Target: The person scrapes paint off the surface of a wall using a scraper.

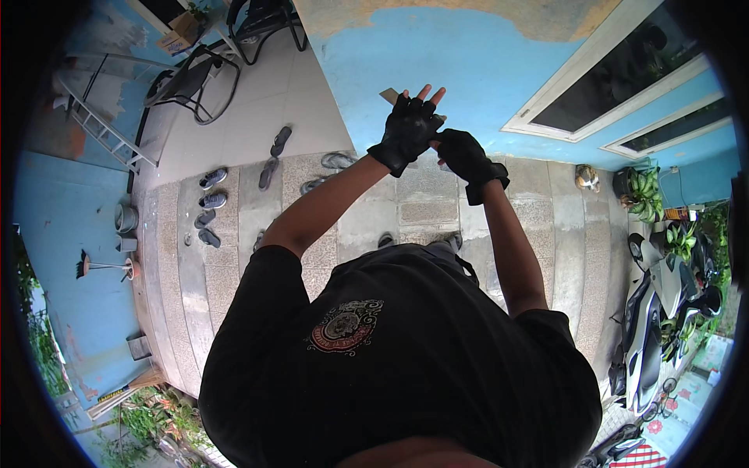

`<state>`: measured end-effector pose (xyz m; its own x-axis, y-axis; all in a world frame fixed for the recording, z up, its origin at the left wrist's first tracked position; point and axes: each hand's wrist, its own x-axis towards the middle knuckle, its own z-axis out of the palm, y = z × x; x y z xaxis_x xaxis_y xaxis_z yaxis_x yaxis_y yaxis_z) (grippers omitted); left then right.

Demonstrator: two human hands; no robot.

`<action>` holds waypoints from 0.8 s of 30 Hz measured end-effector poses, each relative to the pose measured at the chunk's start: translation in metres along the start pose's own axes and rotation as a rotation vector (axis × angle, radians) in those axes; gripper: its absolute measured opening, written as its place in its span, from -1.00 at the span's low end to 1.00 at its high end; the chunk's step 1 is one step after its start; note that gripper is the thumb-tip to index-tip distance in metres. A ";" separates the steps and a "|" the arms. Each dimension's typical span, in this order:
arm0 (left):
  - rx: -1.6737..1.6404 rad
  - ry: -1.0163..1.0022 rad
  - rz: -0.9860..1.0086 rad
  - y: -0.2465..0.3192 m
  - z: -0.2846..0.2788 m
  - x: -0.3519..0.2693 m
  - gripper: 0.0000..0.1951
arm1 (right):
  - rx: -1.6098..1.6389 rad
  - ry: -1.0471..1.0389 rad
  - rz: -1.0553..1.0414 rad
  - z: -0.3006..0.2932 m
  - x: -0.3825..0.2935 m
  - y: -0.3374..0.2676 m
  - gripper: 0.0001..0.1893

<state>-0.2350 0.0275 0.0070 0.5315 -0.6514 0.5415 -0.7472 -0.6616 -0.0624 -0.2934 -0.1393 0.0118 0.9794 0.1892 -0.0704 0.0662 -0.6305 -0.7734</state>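
Observation:
Both hands wear black fingerless gloves and are raised in front of the blue painted wall (445, 64). My left hand (412, 120) is back up, its bare fingertips spread. A thin, greyish-tan flat plate (388, 95), perhaps a scraper blade, sticks out past its outer fingers; the rest is hidden under that hand. Just right of it and lower, my right hand (465, 157) has curled fingers, the fingertips close to the left hand's heel. Whatever lies inside the right hand is out of sight. Along its top, the wall has a bare brownish patch (562, 17) where paint is gone.
White-framed windows (608, 76) sit in the wall at right. Shoes (213, 190) and sandals (269, 172) lie on the tiled floor. Chairs (196, 85) and an aluminium ladder (105, 126) stand at left. On the right are a cat (587, 177), a potted plant (643, 190) and motorbikes (643, 333).

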 end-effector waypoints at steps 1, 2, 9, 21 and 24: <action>0.005 0.066 -0.026 0.002 -0.004 0.001 -0.56 | -0.074 -0.092 -0.096 0.001 0.002 0.004 -0.64; -0.061 0.016 -0.009 -0.002 -0.009 0.000 -0.30 | -0.192 -0.133 0.015 0.003 0.003 0.009 -0.73; -0.202 0.013 -0.053 -0.017 -0.043 -0.011 0.11 | 0.966 -0.004 0.401 0.023 -0.019 0.067 -0.84; -0.201 -0.483 -0.096 -0.016 -0.040 -0.041 0.21 | 1.991 -0.281 -0.049 0.009 0.006 -0.060 -0.45; -0.182 -0.510 -0.065 -0.006 -0.053 -0.025 0.19 | 1.660 -0.050 -0.058 0.035 0.034 -0.024 -0.45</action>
<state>-0.2652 0.0676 0.0381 0.6712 -0.7388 0.0607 -0.7393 -0.6611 0.1281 -0.2681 -0.0916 0.0059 0.9742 0.2255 -0.0126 -0.1939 0.8066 -0.5585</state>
